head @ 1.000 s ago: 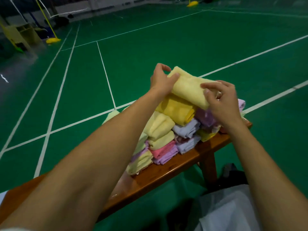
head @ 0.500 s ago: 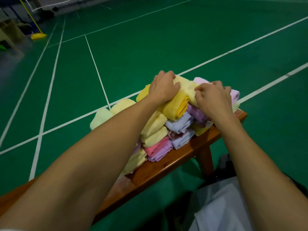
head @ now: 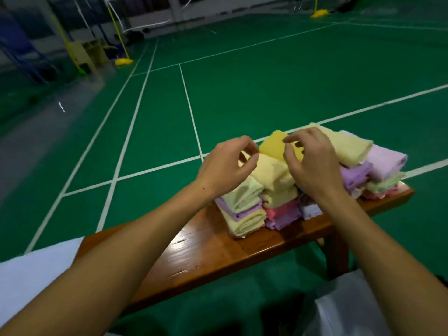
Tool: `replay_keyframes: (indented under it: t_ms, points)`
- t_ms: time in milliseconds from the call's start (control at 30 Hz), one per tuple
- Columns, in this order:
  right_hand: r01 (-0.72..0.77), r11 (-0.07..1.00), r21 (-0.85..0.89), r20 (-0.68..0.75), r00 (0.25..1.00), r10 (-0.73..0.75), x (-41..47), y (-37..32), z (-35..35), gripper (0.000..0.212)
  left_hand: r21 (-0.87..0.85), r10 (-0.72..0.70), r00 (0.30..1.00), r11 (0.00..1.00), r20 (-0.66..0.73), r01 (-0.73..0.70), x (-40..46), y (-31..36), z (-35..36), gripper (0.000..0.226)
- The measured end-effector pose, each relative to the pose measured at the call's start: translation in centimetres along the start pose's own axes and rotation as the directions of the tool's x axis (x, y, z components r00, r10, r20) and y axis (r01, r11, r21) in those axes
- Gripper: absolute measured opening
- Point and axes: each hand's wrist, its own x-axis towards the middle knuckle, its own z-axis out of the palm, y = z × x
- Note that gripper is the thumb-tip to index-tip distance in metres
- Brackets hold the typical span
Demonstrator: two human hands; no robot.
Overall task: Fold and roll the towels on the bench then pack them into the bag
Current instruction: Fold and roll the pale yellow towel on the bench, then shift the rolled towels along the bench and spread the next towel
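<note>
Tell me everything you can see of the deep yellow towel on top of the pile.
The deep yellow towel is a soft, terry-looking cloth, folded flat with a squared corner pointing away from the camera. It lies near the top of the towel pile on the wooden bench, between both hands. The right hand covers its near right part; whether the fingertips touch it is unclear.

Green court floor (head: pixel 266 88) ran to the far wall, crossed by white boundary lines (head: pixel 191 112). Yellow net post (head: pixel 116 32) stood far left on a yellow base (head: pixel 123 61); a second yellow base (head: pixel 320 13) sat far right. A pale yellowish stand or chair (head: pixel 84 54) stood left of the first post, detail blurred. Grey strip of floor (head: pixel 31 132) ran down the left edge. White cloth (head: pixel 29 282) lay at near left, and more white fabric (head: pixel 349 309) at near right.
</note>
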Motion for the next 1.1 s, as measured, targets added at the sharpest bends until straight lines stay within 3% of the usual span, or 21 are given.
replay_keyframes:
  t_ms: [233, 433, 600, 767, 933, 1100]
  points:
    - [0.240, 0.953, 0.186, 0.188, 0.943, -0.275, -5.1, -12.5, 6.9, 0.011, 0.100, -0.211, 0.977, 0.972, -0.034, 0.214, -13.6, -6.2, -11.3, 0.012]
    - [0.303, 0.890, 0.342, 0.367, 0.828, -0.423, -9.5, -23.8, 13.4, 0.016, 0.150, -0.449, 0.883, 0.872, -0.136, 0.467, -25.6, -12.1, -18.7, 0.006]
    - [0.280, 0.905, 0.320, 0.557, 0.717, -0.419, -13.5, -31.8, 19.9, 0.015, 0.131, -0.668, 0.719, 0.708, -0.192, 0.694, -34.5, -16.4, -23.0, 0.008]
    - [0.214, 0.938, 0.273, 0.743, 0.572, -0.347, -18.0, -38.0, 26.4, 0.025, 0.263, -0.820, 0.536, 0.482, -0.200, 0.836, -42.3, -21.1, -25.2, 0.008]
    - [0.148, 0.977, 0.152, 0.855, 0.476, -0.205, -21.4, -41.9, 31.4, 0.045, 0.463, -0.927, 0.332, 0.220, -0.176, 0.859, -49.0, -25.0, -25.4, 0.047]
    - [0.013, 0.990, 0.138, 0.883, 0.451, -0.129, -22.4, -44.0, 33.8, 0.035, 0.378, -0.899, 0.324, 0.202, -0.294, 0.904, -50.8, -26.3, -24.7, 0.022]
